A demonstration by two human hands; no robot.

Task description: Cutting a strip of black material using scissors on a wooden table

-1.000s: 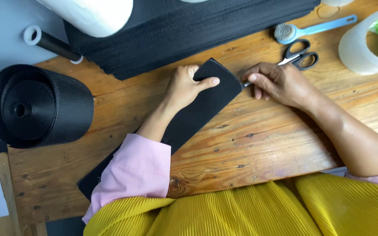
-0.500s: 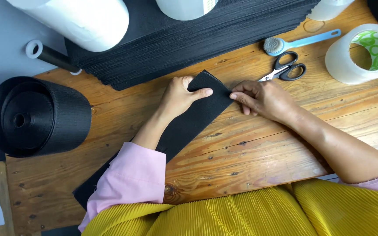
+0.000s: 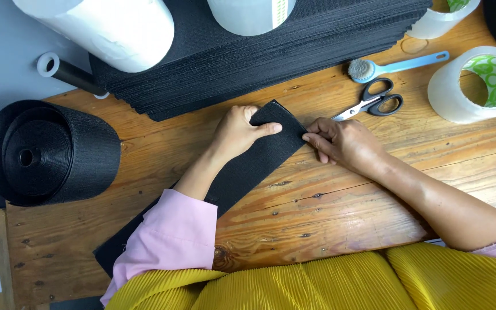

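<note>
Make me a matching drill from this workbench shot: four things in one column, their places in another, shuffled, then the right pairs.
Things
1. black strip
2. scissors
3. black roll
4. blue-handled brush

Places
A. at the table's left edge, lying on its side
B. under the left hand, its end pinched by the right hand
C. just beyond the scissors, next to the stack of black sheets
D. on the wooden table, just beyond the right hand

Pairs: 1-B, 2-D, 3-A, 4-C

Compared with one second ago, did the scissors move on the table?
No. The scissors still lie just below the blue brush, blades pointing at the right hand; only the view shifted.
</note>
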